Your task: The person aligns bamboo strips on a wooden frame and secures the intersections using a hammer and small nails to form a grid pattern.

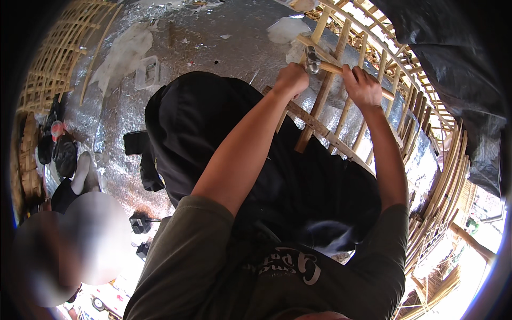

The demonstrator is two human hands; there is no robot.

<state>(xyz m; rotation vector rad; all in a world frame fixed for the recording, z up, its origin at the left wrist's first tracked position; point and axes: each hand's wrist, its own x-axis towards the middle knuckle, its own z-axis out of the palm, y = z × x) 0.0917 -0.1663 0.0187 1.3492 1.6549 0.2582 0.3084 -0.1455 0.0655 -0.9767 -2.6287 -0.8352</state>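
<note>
My right hand [362,88] is closed around the wooden handle of a hammer [333,68]. The metal hammer head [312,61] is right beside my left hand [292,81], which is closed in a fist at the upper end of a bamboo frame [320,104]. What the left fingers pinch is hidden behind the hand. Several upright slats and a long crosspiece [333,138] make up the frame, which leans over my dark-trousered legs [256,154]. A slanting slat runs under the hammer.
Silvery sheeting [186,48] covers the floor. A clear plastic container [147,73] and a black phone [135,143] lie left. Woven bamboo lattice [53,58] stands far left; bamboo strips [440,200] and black tarp [453,74] line the right. Another person's foot [81,173] shows lower left.
</note>
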